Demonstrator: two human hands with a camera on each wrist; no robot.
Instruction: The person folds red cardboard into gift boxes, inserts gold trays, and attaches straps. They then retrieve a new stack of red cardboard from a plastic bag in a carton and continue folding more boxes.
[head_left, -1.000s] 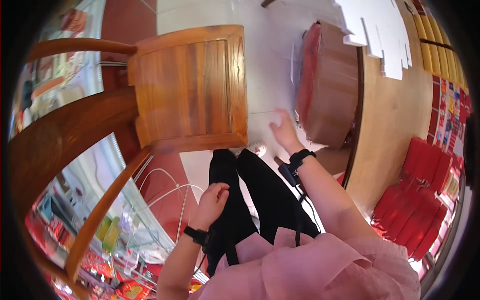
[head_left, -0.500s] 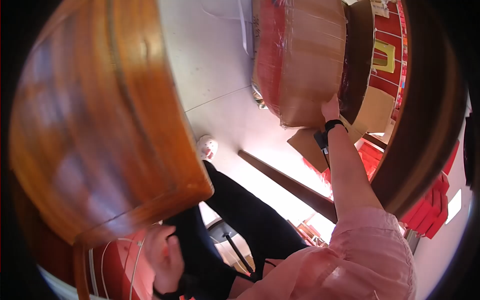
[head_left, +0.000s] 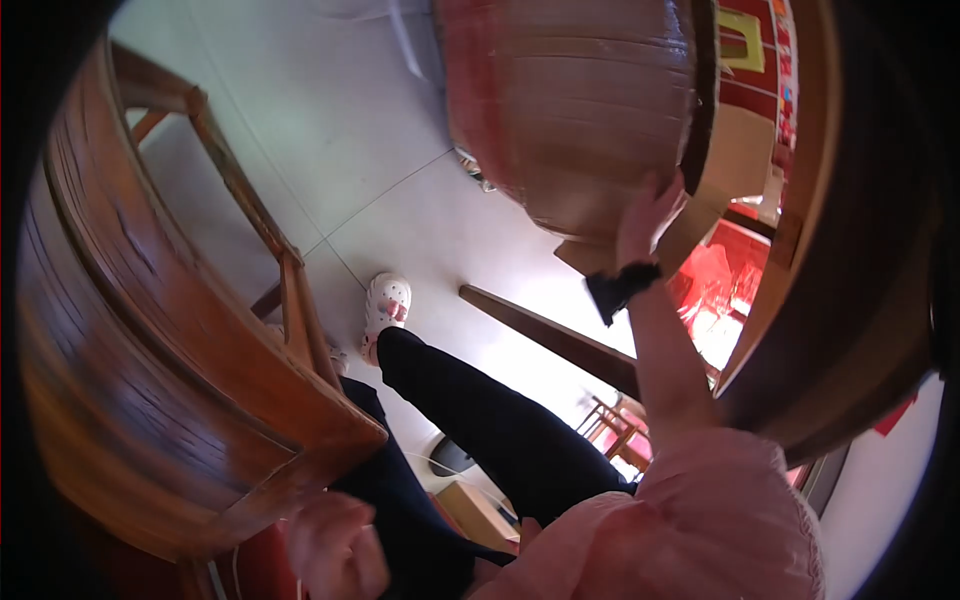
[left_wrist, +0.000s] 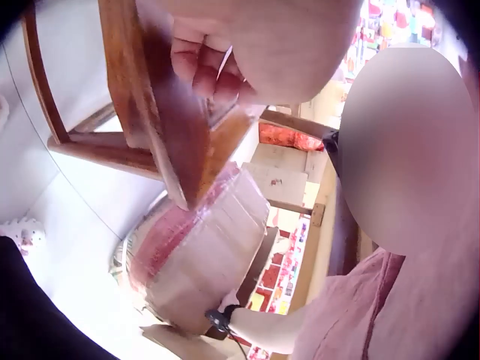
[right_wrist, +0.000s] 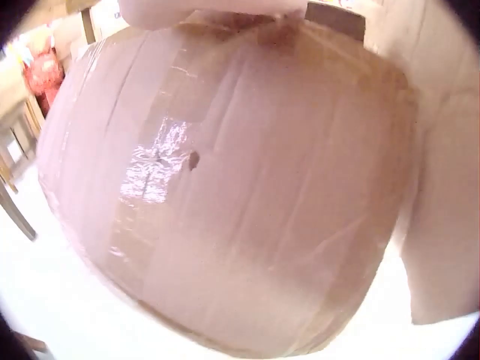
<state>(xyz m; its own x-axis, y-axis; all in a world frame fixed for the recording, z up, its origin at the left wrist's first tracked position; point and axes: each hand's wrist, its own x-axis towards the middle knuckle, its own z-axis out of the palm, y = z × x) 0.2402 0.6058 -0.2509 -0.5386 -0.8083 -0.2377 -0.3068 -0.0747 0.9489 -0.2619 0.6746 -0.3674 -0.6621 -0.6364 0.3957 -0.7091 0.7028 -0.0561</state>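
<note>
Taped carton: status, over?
Right hand at the taped carton, grip unclear. Left hand loosely curled, nothing seen in it. Wooden chair close by the left hand, over.

the taped box point(head_left: 590, 120) looks like glossy-taped brown cardboard; the chair seat point(head_left: 190, 370) is seemingly smooth, varnished wood.

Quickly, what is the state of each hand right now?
Left hand: open, loosely curled near the wooden chair, holding nothing.
Right hand: at the cardboard box; whether its fingers grip it cannot be told.

Box point(head_left: 590, 110) between chair point(head_left: 200, 340) left and table point(head_left: 870, 260) right
</note>
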